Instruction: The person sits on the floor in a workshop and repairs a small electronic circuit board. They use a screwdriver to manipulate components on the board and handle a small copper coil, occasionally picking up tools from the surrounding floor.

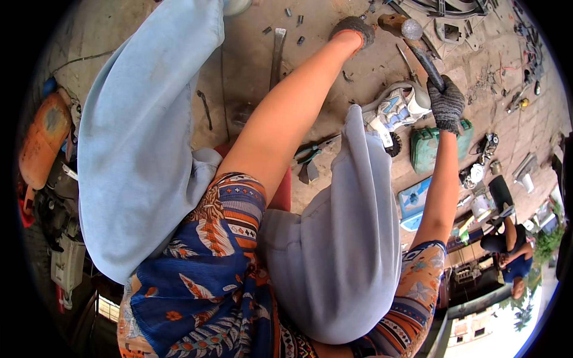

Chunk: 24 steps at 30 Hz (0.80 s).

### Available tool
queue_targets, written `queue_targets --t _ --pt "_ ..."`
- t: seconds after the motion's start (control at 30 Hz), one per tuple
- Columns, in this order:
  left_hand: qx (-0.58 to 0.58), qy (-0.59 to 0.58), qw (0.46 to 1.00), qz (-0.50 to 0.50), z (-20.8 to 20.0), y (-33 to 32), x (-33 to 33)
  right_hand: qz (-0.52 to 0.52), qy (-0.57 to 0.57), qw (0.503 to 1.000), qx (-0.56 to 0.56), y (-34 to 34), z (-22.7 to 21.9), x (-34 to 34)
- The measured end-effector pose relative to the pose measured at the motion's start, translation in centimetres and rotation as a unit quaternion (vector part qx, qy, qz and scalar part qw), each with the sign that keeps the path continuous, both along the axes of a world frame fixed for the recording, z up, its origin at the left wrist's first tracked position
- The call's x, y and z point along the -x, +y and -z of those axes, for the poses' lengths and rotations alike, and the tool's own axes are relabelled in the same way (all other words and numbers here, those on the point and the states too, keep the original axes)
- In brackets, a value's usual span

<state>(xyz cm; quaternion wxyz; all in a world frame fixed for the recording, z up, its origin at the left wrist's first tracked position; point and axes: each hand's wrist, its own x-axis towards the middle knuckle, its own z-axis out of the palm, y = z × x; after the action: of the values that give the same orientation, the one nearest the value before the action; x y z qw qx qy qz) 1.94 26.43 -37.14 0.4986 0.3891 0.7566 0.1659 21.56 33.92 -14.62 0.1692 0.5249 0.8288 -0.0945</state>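
Observation:
My right hand (446,107), in a dark grey knit glove, is wrapped round the dark handle (425,59) of a hammer. Its worn, brownish metal head (401,27) hangs just right of my left hand (353,33). That hand wears a dark glove with an orange cuff and reaches low to the ground at the top of the view. Its fingers look curled, but what they hold, if anything, is hidden. Metal parts (450,33) lie beyond the hammer. A thin pointed tool (407,62) lies below the hammer head, near my shoe (397,107).
A flat metal bar (277,56) and small black pieces (301,40) lie on the ground to the left. Pliers (309,156) lie between my legs. Right of my shoe stands a green container (441,146). Another person (516,262) sits far right; a rusty orange tank (45,140) stands far left.

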Motion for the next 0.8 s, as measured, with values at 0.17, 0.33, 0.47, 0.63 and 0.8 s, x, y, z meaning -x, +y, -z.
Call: queue_targets --t 0.17,0.33,0.47,0.63,0.8 --pt "0.031 0.035 0.99 -0.13 -10.4 -1.8 1.0 -0.004 0.006 1.0 0.004 -0.2 0.0 -0.2" --pt "0.031 0.023 0.992 -0.12 -11.0 -2.3 0.7 -0.055 0.011 0.998 -0.009 0.2 0.3 -0.8" --pt "0.03 0.048 0.991 -0.124 -10.6 -2.3 0.3 -0.036 -0.054 0.997 -0.041 -0.5 -0.3 0.4" --pt "0.004 0.051 0.993 -0.109 -10.3 -2.8 0.3 0.037 0.038 0.999 0.01 -0.8 -1.1 -0.5" --pt "0.017 0.054 0.992 -0.112 -10.5 -2.7 0.3 -0.049 -0.064 0.997 -0.02 0.1 -0.2 -0.4"
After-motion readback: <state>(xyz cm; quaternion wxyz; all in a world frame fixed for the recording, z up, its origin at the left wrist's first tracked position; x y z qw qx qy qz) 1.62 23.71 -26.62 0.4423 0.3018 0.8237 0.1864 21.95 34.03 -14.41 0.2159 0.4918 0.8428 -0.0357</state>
